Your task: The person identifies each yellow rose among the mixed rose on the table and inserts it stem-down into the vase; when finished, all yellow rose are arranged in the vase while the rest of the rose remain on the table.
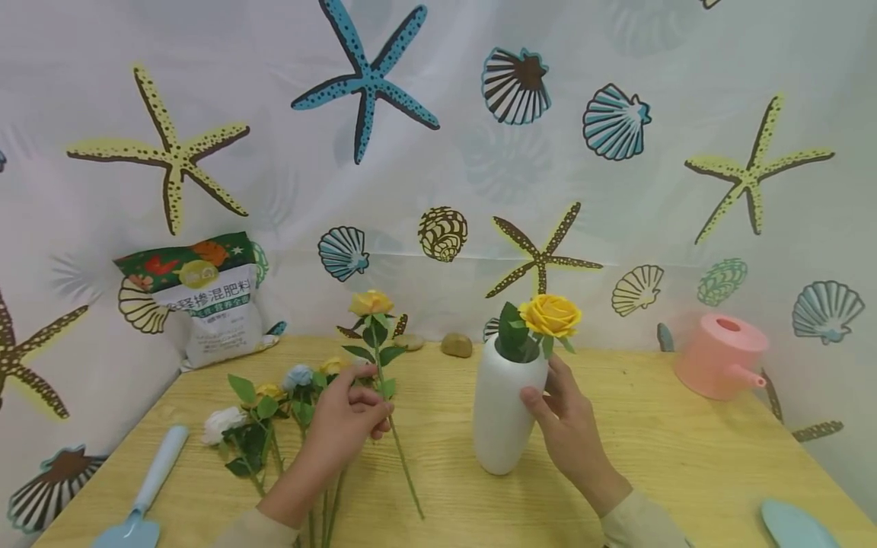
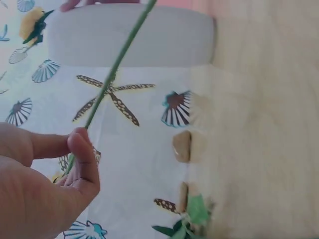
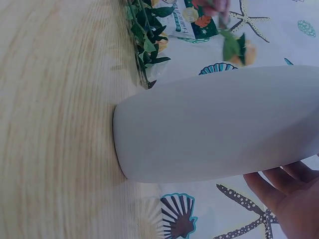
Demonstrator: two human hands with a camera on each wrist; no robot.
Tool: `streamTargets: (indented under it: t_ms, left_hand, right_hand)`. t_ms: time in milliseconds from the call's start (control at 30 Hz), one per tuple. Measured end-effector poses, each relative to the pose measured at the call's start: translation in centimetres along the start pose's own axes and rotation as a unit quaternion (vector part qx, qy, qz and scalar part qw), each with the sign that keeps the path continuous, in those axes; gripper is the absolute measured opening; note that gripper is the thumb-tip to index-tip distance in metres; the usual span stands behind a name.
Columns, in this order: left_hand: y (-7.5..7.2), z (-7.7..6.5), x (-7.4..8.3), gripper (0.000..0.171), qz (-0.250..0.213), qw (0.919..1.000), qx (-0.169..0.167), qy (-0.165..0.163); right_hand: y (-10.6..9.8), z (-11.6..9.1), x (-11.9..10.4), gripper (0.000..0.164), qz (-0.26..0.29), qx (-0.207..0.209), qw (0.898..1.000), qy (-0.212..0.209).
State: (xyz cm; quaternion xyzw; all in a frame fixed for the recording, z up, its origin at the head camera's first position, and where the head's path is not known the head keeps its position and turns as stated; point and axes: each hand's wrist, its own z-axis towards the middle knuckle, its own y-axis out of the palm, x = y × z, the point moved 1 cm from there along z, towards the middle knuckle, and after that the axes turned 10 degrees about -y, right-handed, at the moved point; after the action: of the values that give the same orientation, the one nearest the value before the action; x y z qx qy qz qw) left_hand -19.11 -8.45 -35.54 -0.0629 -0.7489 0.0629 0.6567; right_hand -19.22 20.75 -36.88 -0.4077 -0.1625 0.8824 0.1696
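My left hand (image 1: 352,417) pinches the green stem (image 2: 118,62) of a yellow rose (image 1: 372,303) between thumb and fingers. The rose stands upright, its stem slanting down to the right over the table. With curled fingers and thumb, my right hand (image 1: 572,430) holds the side of a tall white vase (image 1: 503,403). A second yellow rose (image 1: 550,316) stands in the vase, its bloom leaning right over the rim. In the right wrist view the fingers lie along the side of the vase (image 3: 214,129), whose base is at the tabletop.
Several flowers, among them a white rose (image 1: 224,425) and a blue one (image 1: 298,377), lie at the left. A blue shovel (image 1: 154,476), a fertilizer bag (image 1: 222,308), a pink watering can (image 1: 721,356), stones (image 1: 456,345) and a blue object (image 1: 795,525) surround the wooden table's (image 1: 651,441) middle.
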Motion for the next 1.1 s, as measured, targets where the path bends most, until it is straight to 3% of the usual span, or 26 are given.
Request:
streamTargets:
  t_ms: [100,200,300,433,567,633,767,1100]
  left_hand:
    - [0.4,0.1,1.6,0.058,-0.067,0.9973,0.024,0.016]
    - [1.2,0.5,3.2,0.056,-0.143,0.9867,0.066,0.04]
    - [2.4,1.2,4.8,0.054,-0.223,0.9653,0.111,0.078]
    - [3.8,1.7,6.8,0.052,-0.31,0.9302,0.151,0.127]
    - [4.4,1.9,8.5,0.05,-0.354,0.9032,0.178,0.166]
    - [4.6,2.0,9.0,0.049,-0.362,0.8954,0.185,0.182]
    - [5.2,2.2,9.5,0.05,-0.354,0.8947,0.188,0.198]
    - [6.9,2.0,8.9,0.052,-0.272,0.9238,0.152,0.223]
  right_hand:
    - [0.0,0.0,0.1,0.055,-0.005,-0.001,1.0,-0.003]
    - [-0.1,0.1,0.2,0.056,-0.005,-0.001,1.0,-0.005]
    - [-0.3,0.1,0.3,0.056,-0.007,-0.001,1.0,-0.009]
    - [-0.3,0.0,0.4,0.057,-0.003,-0.001,1.0,-0.011]
    - [-0.3,0.0,0.4,0.059,0.006,-0.003,1.0,-0.002]
    - [-0.2,0.0,0.3,0.06,0.009,-0.005,1.0,0.0]
    - [-0.2,0.1,0.3,0.061,0.011,-0.006,1.0,0.001]
    - [-0.2,0.0,-0.5,0.061,0.024,-0.003,1.0,-0.007]
